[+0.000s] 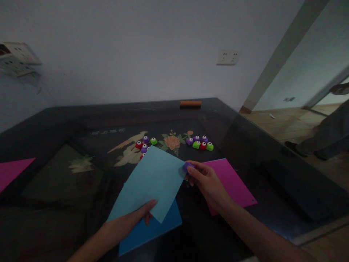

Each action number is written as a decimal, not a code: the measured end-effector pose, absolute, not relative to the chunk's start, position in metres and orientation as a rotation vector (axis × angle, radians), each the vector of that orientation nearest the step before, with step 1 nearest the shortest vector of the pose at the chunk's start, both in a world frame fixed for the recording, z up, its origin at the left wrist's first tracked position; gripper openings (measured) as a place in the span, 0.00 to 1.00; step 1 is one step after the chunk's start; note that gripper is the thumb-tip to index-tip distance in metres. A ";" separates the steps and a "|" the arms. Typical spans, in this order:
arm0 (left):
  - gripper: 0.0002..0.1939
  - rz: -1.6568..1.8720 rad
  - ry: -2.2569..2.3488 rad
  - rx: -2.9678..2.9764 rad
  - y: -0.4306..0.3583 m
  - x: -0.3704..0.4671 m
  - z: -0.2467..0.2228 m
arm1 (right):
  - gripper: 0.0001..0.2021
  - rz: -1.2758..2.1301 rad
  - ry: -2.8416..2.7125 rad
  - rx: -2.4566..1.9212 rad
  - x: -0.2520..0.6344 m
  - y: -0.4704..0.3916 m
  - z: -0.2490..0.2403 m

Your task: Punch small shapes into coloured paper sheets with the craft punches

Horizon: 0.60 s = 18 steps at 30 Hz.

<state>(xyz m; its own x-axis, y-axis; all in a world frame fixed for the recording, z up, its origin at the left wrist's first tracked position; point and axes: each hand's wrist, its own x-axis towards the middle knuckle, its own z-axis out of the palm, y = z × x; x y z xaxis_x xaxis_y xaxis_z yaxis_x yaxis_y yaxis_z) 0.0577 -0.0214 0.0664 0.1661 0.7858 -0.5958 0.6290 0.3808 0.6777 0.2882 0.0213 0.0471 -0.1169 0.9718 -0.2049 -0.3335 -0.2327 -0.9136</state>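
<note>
Pale blue sheet, held at a slant over the middle of the dark glossy surface. At its right-hand corner, a purple clip, pinched between thumb and fingers of the right hand; hard to tell whether fastened to the paper or only touching it. Left hand closed on the sheet's near edge, thumb on top, fingers partly hidden underneath. Below the pale sheet, partly covered by it, a deeper blue sheet. Just beside, under the right hand and forearm, a bright pink sheet.

Beyond the pale sheet, a left cluster of eyed clips in red, purple and green, partly hidden by the paper. Farther right, another cluster: three purple behind, then green, red and green in front. At the far edge, an orange-brown bar. At far left, another pink sheet. On the wall behind, a double socket.
</note>
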 end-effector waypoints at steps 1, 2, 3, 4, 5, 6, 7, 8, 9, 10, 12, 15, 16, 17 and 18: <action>0.26 0.181 1.535 1.317 -0.021 0.058 0.067 | 0.16 1.578 -0.881 -1.058 0.288 0.021 0.047; 0.26 0.184 1.534 1.320 -0.021 0.058 0.067 | 0.16 1.579 -0.880 -1.057 0.288 0.021 0.047; 0.26 0.184 1.528 1.323 -0.021 0.057 0.066 | 0.16 1.579 -0.878 -1.058 0.288 0.022 0.046; 0.27 0.181 1.522 1.323 -0.022 0.057 0.066 | 0.17 1.578 -0.876 -1.060 0.288 0.022 0.046; 0.27 0.175 1.513 1.325 -0.022 0.056 0.066 | 0.17 1.576 -0.876 -1.061 0.288 0.022 0.046; 0.27 0.171 1.505 1.327 -0.022 0.056 0.066 | 0.17 1.574 -0.876 -1.062 0.288 0.022 0.047; 0.27 0.166 1.501 1.332 -0.022 0.055 0.066 | 0.17 1.572 -0.878 -1.062 0.288 0.022 0.047; 0.26 0.164 1.501 1.340 -0.022 0.055 0.066 | 0.18 1.571 -0.879 -1.062 0.288 0.022 0.047; 0.26 0.168 1.507 1.346 -0.022 0.055 0.066 | 0.18 1.570 -0.882 -1.061 0.288 0.022 0.047; 0.26 0.174 1.512 1.352 -0.022 0.055 0.066 | 0.18 1.572 -0.885 -1.061 0.288 0.022 0.047; 0.26 0.179 1.517 1.356 -0.022 0.056 0.067 | 0.18 1.575 -0.886 -1.064 0.288 0.022 0.046; 0.26 0.161 1.515 1.343 -0.021 0.058 0.069 | 0.18 1.573 -0.885 -1.074 0.289 0.022 0.046; 0.26 0.155 1.517 1.338 -0.021 0.059 0.070 | 0.18 1.574 -0.886 -1.076 0.289 0.022 0.046; 0.26 0.152 1.523 1.329 -0.021 0.060 0.071 | 0.18 1.575 -0.888 -1.076 0.289 0.022 0.046; 0.26 0.150 1.524 1.319 -0.021 0.060 0.072 | 0.18 1.579 -0.890 -1.074 0.289 0.022 0.046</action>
<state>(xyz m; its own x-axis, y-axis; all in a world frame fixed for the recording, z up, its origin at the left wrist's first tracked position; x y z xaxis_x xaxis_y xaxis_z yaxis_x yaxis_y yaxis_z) 0.0604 -0.0211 0.0724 0.1762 0.7732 -0.6091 0.6394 0.3806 0.6681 0.2890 0.0222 0.0460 -0.1182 0.9696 -0.2142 -0.3188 -0.2414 -0.9166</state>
